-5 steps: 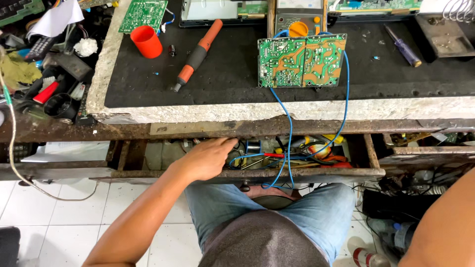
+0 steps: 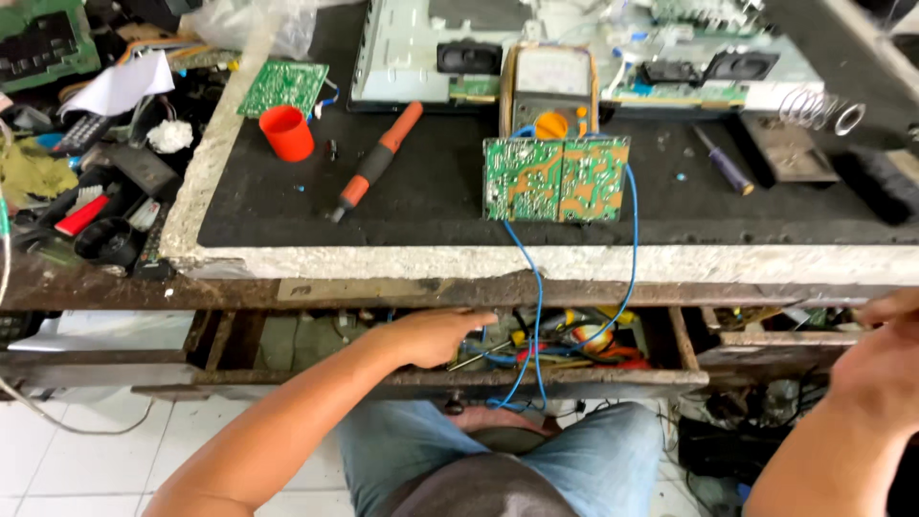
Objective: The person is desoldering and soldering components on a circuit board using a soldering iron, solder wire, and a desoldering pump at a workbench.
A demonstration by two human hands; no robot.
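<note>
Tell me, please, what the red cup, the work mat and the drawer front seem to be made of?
Red cup: probably plastic, with an even, smooth colour. Work mat: likely rubber, matt black, dull and dusty. Drawer front: seems to be old wood, rough, dark and worn. The left hand reaches into that drawer.

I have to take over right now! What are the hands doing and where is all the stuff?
Left hand: palm down, reaching into the open drawer among tools and wires; whether it grips anything cannot be seen.
Right hand: at the frame's right edge by the drawer's right end, holding nothing visible.
Green circuit board lies on the black mat, blue wires trailing into the drawer.
Orange soldering iron lies untouched on the mat, beside the red cup.
Nothing taken from the drawer yet.
</note>
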